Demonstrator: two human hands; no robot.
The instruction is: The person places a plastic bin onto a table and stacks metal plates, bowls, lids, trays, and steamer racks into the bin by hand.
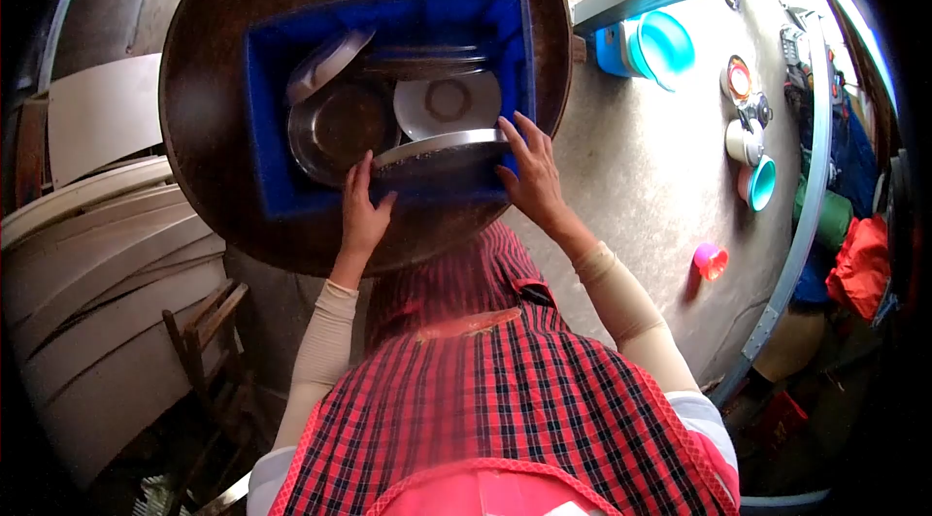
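Observation:
A blue plastic crate (254, 118) sits on the round table and holds dishes. At its near side, a metal tray (442, 159) with a bright rim is tilted up. My left hand (366, 222) grips the tray's left end, and my right hand (532, 171) grips the right end, its thumb inside the crate. Beyond the tray lie a round metal basin (340, 128) and a white plate (476, 99) with a brown ring. Another light-rimmed dish (328, 65) leans at the upper left. More dishes at the crate's far side are partly hidden.
The dark round table (204, 128) fills the space before me. Blue and turquoise tubs (665, 45), a pot (744, 140), a turquoise bowl (760, 184) and a pink cup (711, 261) are on the floor at right. Light boards (107, 293) and a wooden chair (209, 327) are at left.

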